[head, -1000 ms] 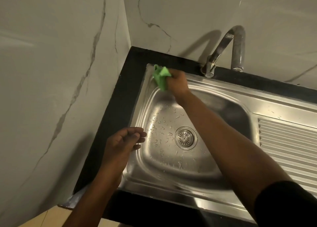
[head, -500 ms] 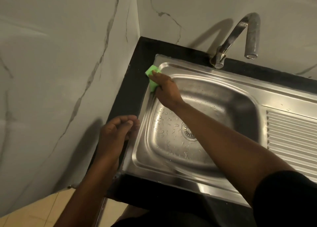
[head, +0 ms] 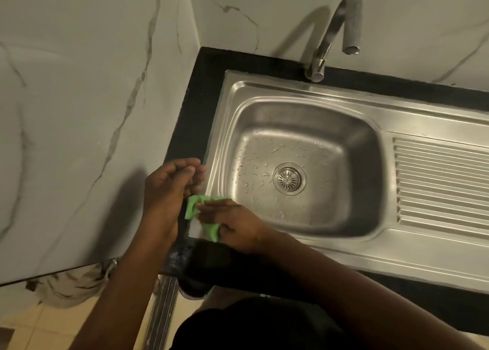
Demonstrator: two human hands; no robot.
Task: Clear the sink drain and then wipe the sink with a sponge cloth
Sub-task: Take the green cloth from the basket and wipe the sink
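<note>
A stainless steel sink [head: 312,93] sits in a black counter, its basin wet with droplets around the round drain strainer [head: 288,178]. My right hand [head: 232,224] presses a green sponge cloth [head: 194,207] flat on the sink's near left corner rim. My left hand [head: 169,188] hovers just left of it over the counter edge, fingers curled and apart, holding nothing.
A curved metal tap [head: 336,32] rises at the back rim. A ribbed drainboard [head: 439,183] lies right of the basin. Marble-look walls [head: 79,111] close in on the left and behind. Tiled floor [head: 39,323] shows below the black counter [head: 195,111].
My right hand has slid the green cloth down the sink's left rim from the far left corner to the near left corner. The left hand stayed by the left edge.
</note>
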